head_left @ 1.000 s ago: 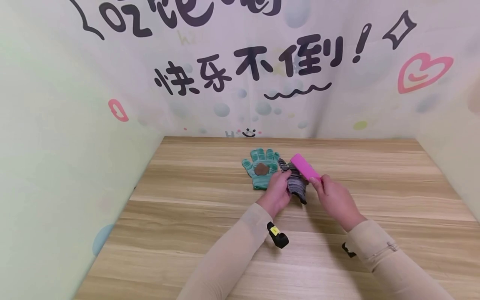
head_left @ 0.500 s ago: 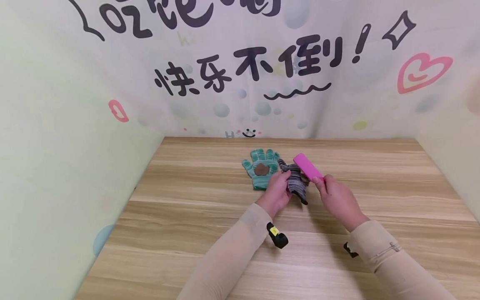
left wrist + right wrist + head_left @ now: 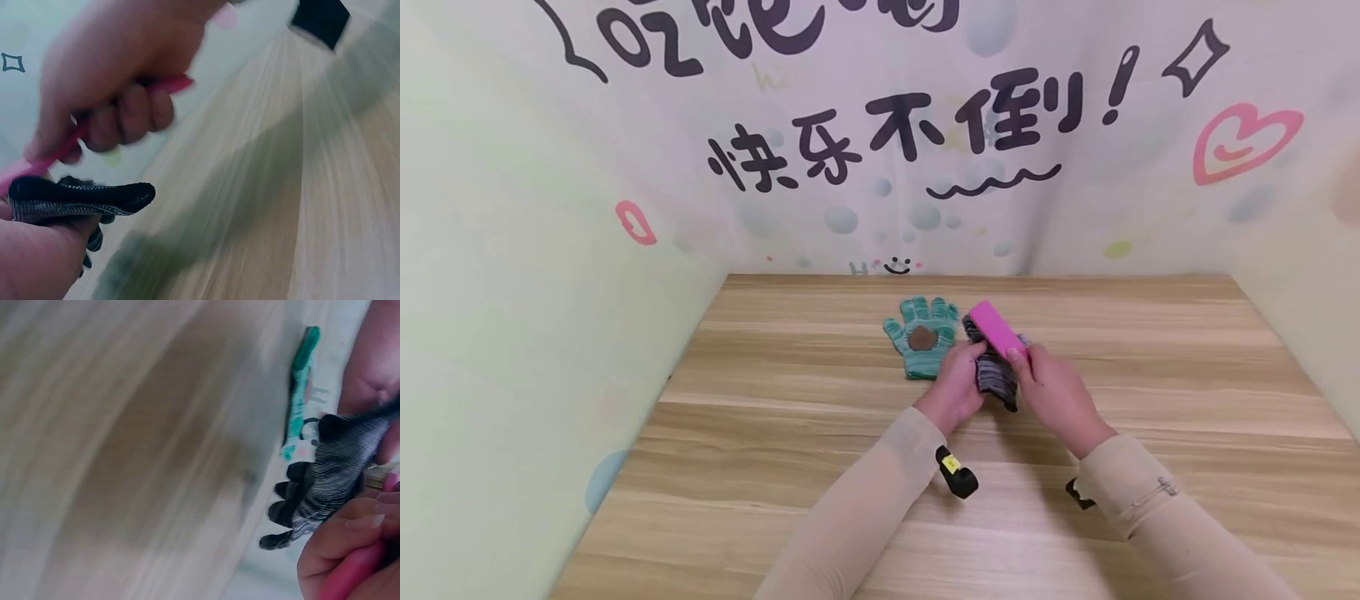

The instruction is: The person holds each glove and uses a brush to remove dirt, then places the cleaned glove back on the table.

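A dark grey striped knit glove (image 3: 997,379) is gripped by my left hand (image 3: 957,387), with the thumb on top, and held above the table. My right hand (image 3: 1063,404) grips the handle of a pink brush (image 3: 996,327), which lies slantwise over the glove's upper part and hides some of it. Pale bristles (image 3: 377,477) show beneath the brush in the right wrist view, facing the glove. In the left wrist view the glove's dark cuff (image 3: 81,194) faces the camera, below the curled fingers (image 3: 134,112) of my right hand.
Left of my hands, a teal knit glove (image 3: 928,363) with a brown patch (image 3: 922,337) lies flat on the wood-grain table (image 3: 760,467). A lettered cloth backdrop (image 3: 820,225) rises along the table's back edge. Black straps (image 3: 957,473) hang at the wrists.
My right hand shifts slightly right, then left, bringing the brush farther over the grey glove. My left hand stays nearly in place with the glove. The teal glove has not moved.
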Demonstrator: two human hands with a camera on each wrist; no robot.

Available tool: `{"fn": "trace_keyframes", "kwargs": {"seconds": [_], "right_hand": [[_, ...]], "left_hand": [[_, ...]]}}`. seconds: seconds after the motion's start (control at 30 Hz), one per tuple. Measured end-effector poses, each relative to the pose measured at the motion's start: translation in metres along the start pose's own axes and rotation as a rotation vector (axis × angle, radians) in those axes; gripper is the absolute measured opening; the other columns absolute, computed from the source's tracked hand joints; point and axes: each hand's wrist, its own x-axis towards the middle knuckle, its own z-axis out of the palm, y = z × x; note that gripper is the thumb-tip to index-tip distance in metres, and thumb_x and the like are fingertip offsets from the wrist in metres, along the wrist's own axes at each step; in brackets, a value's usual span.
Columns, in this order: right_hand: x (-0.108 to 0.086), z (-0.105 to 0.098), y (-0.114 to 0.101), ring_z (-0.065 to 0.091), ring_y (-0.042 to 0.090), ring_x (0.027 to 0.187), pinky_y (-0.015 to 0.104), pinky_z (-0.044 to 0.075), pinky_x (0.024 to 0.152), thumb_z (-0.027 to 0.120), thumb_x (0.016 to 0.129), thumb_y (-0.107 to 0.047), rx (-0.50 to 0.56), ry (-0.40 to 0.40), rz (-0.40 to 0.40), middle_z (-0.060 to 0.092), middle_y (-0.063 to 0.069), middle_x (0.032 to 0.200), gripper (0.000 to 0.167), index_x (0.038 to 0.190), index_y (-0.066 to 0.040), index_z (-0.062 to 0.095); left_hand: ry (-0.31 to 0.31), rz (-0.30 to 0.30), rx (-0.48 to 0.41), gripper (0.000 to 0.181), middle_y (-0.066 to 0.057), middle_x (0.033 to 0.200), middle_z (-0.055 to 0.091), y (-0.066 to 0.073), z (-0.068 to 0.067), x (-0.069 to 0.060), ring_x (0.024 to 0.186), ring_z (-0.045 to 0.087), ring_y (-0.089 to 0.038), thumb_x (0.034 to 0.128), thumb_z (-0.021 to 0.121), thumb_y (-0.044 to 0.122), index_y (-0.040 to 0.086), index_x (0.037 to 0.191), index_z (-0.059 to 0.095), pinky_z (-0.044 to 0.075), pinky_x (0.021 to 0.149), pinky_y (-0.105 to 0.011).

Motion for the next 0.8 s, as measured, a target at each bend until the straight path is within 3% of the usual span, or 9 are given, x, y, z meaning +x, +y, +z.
{"fn": "trace_keyframes", "kwargs": {"seconds": [0.27, 0.5, 0.8], "right_hand": [[-0.001, -0.003, 0.012, 0.046, 0.021, 0.059, 0.031, 0.04, 0.049, 0.026, 0.109, -0.05, -0.042, -0.036, 0.023, 0.049, 0.009, 0.071, 0.06, 0.108, 0.003, 0.053], [-0.003, -0.007, 0.019, 0.047, 0.021, 0.059, 0.031, 0.041, 0.049, 0.025, 0.108, -0.053, -0.04, -0.035, 0.036, 0.053, 0.009, 0.073, 0.062, 0.106, 0.002, 0.053], [-0.005, -0.01, 0.021, 0.044, 0.02, 0.058, 0.031, 0.04, 0.049, 0.023, 0.108, -0.055, -0.019, -0.046, 0.049, 0.049, 0.009, 0.072, 0.066, 0.109, 0.003, 0.053]], "left_hand": [[0.052, -0.007, -0.07, 0.047, -0.02, 0.144, 0.056, 0.003, -0.002, 0.0, 0.135, 0.054, -0.031, 0.1068, 0.041, 0.014, -0.003, 0.15, 0.036, 0.046, 0.114, -0.039], [0.026, 0.022, -0.038, 0.045, -0.023, 0.141, 0.058, 0.006, -0.005, -0.002, 0.132, 0.057, -0.033, 0.1071, 0.041, 0.013, -0.006, 0.148, 0.038, 0.048, 0.112, -0.04], [0.035, 0.023, -0.054, 0.045, -0.023, 0.141, 0.059, 0.005, -0.007, -0.002, 0.131, 0.058, -0.033, 0.1067, 0.042, 0.013, -0.006, 0.147, 0.039, 0.049, 0.111, -0.039]]}}
